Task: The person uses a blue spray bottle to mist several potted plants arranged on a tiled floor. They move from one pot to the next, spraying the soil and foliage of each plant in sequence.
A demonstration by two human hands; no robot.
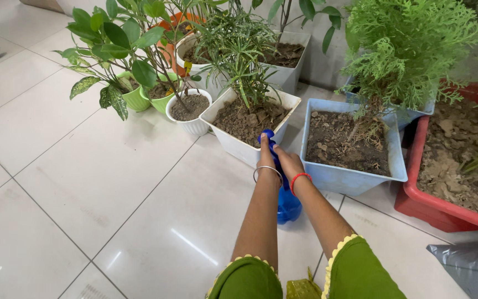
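A blue spray bottle (289,206) is held out in front of me by both hands. My left hand (265,155), with a silver bangle at the wrist, grips its top near the nozzle. My right hand (286,161), with a red band at the wrist, wraps the neck just beside it. The nozzle points toward a white square pot (233,145) of soil with a spiky green plant. To its right stands a light blue square pot (349,178) holding a feathery green shrub.
A round white pot (193,127), green pots (139,101) with leafy plants and more white pots stand behind. A red trough (432,213) of dry soil lies at the right, a grey bag (471,266) near it. Glossy white floor tiles (84,182) spread to the left.
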